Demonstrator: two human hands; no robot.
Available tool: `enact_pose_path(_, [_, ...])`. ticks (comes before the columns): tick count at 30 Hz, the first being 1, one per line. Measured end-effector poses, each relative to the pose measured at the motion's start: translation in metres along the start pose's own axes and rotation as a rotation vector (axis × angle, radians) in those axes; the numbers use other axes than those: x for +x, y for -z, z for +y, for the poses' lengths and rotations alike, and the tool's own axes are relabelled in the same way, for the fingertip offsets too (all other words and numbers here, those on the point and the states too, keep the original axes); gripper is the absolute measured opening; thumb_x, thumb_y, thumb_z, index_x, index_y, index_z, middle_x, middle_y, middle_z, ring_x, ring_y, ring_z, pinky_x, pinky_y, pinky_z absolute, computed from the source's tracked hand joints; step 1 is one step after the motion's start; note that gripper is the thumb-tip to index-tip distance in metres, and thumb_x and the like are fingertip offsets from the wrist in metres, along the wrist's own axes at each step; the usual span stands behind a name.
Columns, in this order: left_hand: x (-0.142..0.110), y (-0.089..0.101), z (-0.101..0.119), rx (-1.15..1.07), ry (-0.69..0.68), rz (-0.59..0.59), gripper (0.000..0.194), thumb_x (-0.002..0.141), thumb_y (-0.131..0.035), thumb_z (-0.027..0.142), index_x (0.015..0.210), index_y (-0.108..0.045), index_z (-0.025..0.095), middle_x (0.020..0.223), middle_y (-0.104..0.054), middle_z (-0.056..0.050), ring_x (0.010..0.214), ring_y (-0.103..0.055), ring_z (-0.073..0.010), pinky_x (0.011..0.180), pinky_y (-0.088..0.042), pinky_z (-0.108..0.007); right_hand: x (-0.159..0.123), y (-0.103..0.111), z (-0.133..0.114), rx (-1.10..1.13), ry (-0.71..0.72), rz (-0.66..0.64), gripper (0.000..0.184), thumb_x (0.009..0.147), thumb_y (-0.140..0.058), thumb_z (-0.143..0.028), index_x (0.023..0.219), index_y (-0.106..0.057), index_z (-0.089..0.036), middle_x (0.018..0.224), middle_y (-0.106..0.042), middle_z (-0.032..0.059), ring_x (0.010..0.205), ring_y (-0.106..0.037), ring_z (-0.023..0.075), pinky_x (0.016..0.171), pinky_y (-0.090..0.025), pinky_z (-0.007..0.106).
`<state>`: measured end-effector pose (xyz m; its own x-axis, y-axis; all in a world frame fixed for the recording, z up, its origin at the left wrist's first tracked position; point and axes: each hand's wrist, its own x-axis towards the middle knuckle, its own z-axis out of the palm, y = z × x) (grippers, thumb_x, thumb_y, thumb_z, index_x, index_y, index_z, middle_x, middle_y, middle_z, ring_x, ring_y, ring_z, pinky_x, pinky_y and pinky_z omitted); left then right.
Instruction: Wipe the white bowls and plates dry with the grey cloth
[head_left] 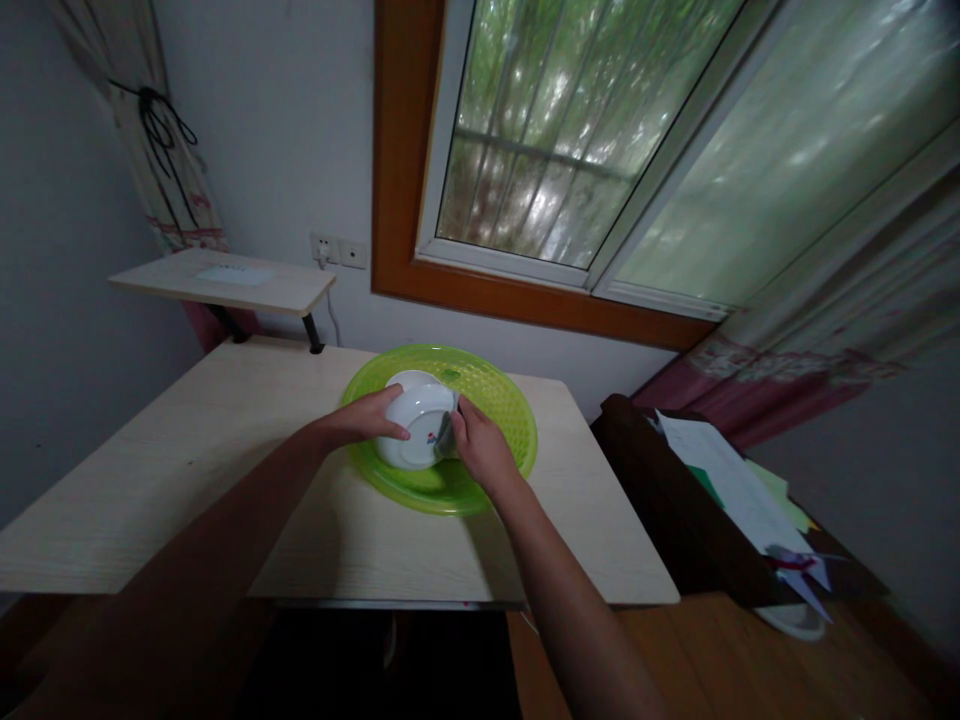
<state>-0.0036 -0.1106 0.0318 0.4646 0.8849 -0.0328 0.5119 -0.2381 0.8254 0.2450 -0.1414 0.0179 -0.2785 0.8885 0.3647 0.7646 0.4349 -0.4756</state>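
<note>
A white plate [418,425] with a small coloured mark is tilted over a green plastic basin [499,400] on the light wooden table [225,470]. My left hand [367,418] is closed on the plate's left rim and holds it up. My right hand [480,445] is closed on a small grey cloth or sponge [447,432] pressed against the plate's right side. A second white dish [409,380] shows behind the plate inside the basin.
A small raised shelf [225,280] with a paper on it stands at the table's back left. A dark brown piece of furniture [675,500] with papers [727,480] lies to the right. Behind are a window, a curtain and wall sockets [337,250].
</note>
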Motion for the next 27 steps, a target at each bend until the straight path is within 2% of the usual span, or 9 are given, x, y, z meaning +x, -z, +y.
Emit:
enact_pose_path(3, [0.0, 0.0, -0.002, -0.007, -0.003, -0.003, 0.065, 0.06, -0.078, 0.051, 0.109, -0.052, 0.018, 0.107, -0.065, -0.006, 0.101, -0.061, -0.027, 0.082, -0.049, -0.034, -0.002, 0.0, -0.004, -0.012, 0.086, 0.016, 0.051, 0.104, -0.034, -0.034, 0.146, -0.047, -0.008, 0.15, -0.049, 0.0208, 0.14, -0.048, 0.0283, 0.117, -0.04, 0.048])
enact_pose_path(9, [0.002, 0.0, -0.005, 0.042, 0.002, -0.006, 0.063, 0.059, -0.078, 0.051, 0.104, -0.05, 0.018, 0.101, -0.063, -0.004, 0.094, -0.059, -0.0243, 0.075, -0.046, -0.031, -0.005, -0.001, -0.015, -0.063, 0.407, -0.019, 0.054, 0.103, -0.038, -0.025, 0.154, -0.034, -0.01, 0.162, -0.03, 0.0151, 0.154, -0.02, 0.0254, 0.124, -0.029, 0.05])
enact_pose_path(14, [0.004, -0.002, -0.01, 0.015, -0.02, -0.004, 0.061, 0.061, -0.078, 0.049, 0.104, -0.05, 0.018, 0.097, -0.062, -0.003, 0.092, -0.058, -0.0223, 0.075, -0.046, -0.03, -0.004, 0.001, -0.022, -0.092, 0.555, -0.086, 0.058, 0.101, -0.042, -0.023, 0.157, -0.028, -0.017, 0.165, -0.026, 0.0095, 0.155, -0.014, 0.024, 0.125, -0.025, 0.053])
enact_pose_path(16, [0.005, -0.002, -0.011, 0.012, -0.032, 0.005, 0.061, 0.06, -0.078, 0.049, 0.106, -0.05, 0.019, 0.098, -0.062, -0.002, 0.093, -0.058, -0.0226, 0.076, -0.046, -0.03, -0.004, 0.001, -0.022, -0.079, 0.545, -0.077, 0.058, 0.102, -0.042, -0.024, 0.157, -0.028, -0.018, 0.165, -0.026, 0.0093, 0.155, -0.015, 0.0235, 0.125, -0.026, 0.052])
enact_pose_path(19, [0.004, -0.001, -0.009, 0.016, -0.016, 0.01, 0.061, 0.06, -0.079, 0.049, 0.105, -0.051, 0.019, 0.098, -0.063, -0.003, 0.093, -0.059, -0.0237, 0.076, -0.046, -0.031, -0.004, -0.001, -0.018, -0.051, 0.452, -0.032, 0.056, 0.103, -0.042, -0.029, 0.156, -0.032, -0.016, 0.163, -0.03, 0.012, 0.154, -0.02, 0.0236, 0.125, -0.028, 0.049])
enact_pose_path(23, [0.001, 0.0, -0.002, -0.003, 0.02, 0.01, 0.06, 0.06, -0.078, 0.049, 0.103, -0.051, 0.018, 0.098, -0.063, -0.003, 0.093, -0.06, -0.0248, 0.077, -0.047, -0.032, -0.002, -0.002, -0.011, -0.058, 0.222, 0.021, 0.054, 0.104, -0.04, -0.035, 0.151, -0.041, -0.009, 0.157, -0.039, 0.0183, 0.147, -0.037, 0.0264, 0.121, -0.035, 0.046])
enact_pose_path(27, [-0.001, -0.001, 0.0, -0.039, 0.016, 0.01, 0.062, 0.059, -0.078, 0.049, 0.105, -0.051, 0.018, 0.099, -0.063, -0.003, 0.095, -0.06, -0.0257, 0.078, -0.048, -0.033, -0.002, 0.0, -0.009, -0.083, 0.023, 0.012, 0.049, 0.105, -0.035, -0.035, 0.146, -0.048, -0.011, 0.148, -0.052, 0.0185, 0.136, -0.053, 0.0278, 0.114, -0.044, 0.046])
